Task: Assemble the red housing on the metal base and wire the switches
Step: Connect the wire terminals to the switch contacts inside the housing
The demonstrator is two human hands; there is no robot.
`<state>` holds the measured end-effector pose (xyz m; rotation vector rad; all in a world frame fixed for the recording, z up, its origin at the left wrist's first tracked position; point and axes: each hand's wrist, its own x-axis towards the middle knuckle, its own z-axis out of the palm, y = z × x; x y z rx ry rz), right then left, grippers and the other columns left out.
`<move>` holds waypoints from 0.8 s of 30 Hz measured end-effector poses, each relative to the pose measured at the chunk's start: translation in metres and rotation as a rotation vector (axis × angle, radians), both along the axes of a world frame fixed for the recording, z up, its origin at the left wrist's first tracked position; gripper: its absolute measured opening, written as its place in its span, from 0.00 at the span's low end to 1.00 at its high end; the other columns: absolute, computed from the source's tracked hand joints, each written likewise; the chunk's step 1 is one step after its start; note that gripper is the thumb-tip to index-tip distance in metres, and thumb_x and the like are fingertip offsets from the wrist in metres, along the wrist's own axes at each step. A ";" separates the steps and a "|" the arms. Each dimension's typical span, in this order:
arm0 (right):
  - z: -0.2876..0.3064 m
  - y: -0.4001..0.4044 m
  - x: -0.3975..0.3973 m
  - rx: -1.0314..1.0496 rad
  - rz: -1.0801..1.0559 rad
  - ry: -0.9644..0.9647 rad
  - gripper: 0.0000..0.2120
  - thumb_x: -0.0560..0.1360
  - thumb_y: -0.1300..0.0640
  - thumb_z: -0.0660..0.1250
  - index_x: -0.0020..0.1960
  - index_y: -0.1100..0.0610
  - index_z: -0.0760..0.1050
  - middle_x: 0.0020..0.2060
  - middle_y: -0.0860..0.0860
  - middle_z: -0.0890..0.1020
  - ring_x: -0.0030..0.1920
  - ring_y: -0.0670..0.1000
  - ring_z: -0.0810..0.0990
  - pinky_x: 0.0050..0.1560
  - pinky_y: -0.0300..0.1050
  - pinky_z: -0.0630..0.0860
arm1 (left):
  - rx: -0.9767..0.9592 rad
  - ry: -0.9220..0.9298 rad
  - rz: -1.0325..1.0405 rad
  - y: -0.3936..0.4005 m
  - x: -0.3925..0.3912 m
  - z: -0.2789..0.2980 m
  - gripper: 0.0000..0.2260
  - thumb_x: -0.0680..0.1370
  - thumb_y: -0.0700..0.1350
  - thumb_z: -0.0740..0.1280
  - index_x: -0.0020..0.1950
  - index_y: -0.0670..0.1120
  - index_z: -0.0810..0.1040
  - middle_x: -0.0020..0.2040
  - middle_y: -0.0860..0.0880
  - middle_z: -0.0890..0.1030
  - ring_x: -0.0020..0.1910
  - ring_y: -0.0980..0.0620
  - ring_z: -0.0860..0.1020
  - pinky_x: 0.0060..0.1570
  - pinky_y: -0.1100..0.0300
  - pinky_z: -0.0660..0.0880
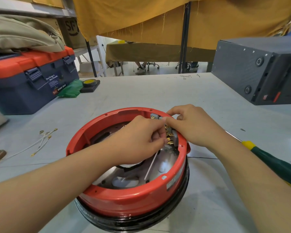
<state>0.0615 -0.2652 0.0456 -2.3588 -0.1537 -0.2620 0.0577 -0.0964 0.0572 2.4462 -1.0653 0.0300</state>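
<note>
At the table's (158, 91) far left, around ten o'clock from the work, a navy toolbox with an orange lid (30, 76) sits under a folded beige cloth (20, 34); just right of it lie a crumpled green bag (71, 89) and a roll of yellow tape (89, 82) on a dark pad. At nine o'clock a bundle of loose white wires with brass terminals (40, 142) lies on the tabletop, well apart from the work. In the centre the red housing (133, 202) sits on the round base, whose black rim (134, 222) shows beneath it and whose metal plate (118, 174) shows inside the ring. The left hand (138, 140) reaches over the ring toward its two o'clock side, fingers curled and pinching the upper end of a white wire (151, 163) that runs down and back toward six o'clock across the plate. The grey switches with brass tabs (170, 133) line the inner wall at two o'clock, right at the fingertips of both hands. The right hand (190, 125) rests on the rim there, its fingers bent down onto the switches and the wall; whether it grips anything cannot be told. At three to four o'clock a screwdriver with a green and yellow handle (275, 163) lies on the table under the right forearm. At one o'clock stands a dark grey computer case (252, 71).
</note>
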 end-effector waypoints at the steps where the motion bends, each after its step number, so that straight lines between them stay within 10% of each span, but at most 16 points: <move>1: 0.000 0.000 0.000 -0.001 -0.001 0.001 0.09 0.75 0.47 0.64 0.48 0.50 0.80 0.20 0.47 0.72 0.21 0.41 0.70 0.26 0.31 0.66 | -0.001 -0.004 0.003 0.000 0.000 0.000 0.04 0.76 0.41 0.66 0.41 0.45 0.76 0.31 0.53 0.78 0.30 0.61 0.73 0.32 0.73 0.64; 24: 0.000 0.000 -0.001 0.001 0.002 0.002 0.10 0.76 0.47 0.64 0.49 0.52 0.80 0.21 0.48 0.73 0.21 0.42 0.69 0.26 0.32 0.66 | -0.032 0.099 -0.049 0.006 0.005 0.003 0.06 0.76 0.37 0.64 0.45 0.45 0.80 0.35 0.48 0.81 0.35 0.54 0.78 0.37 0.67 0.72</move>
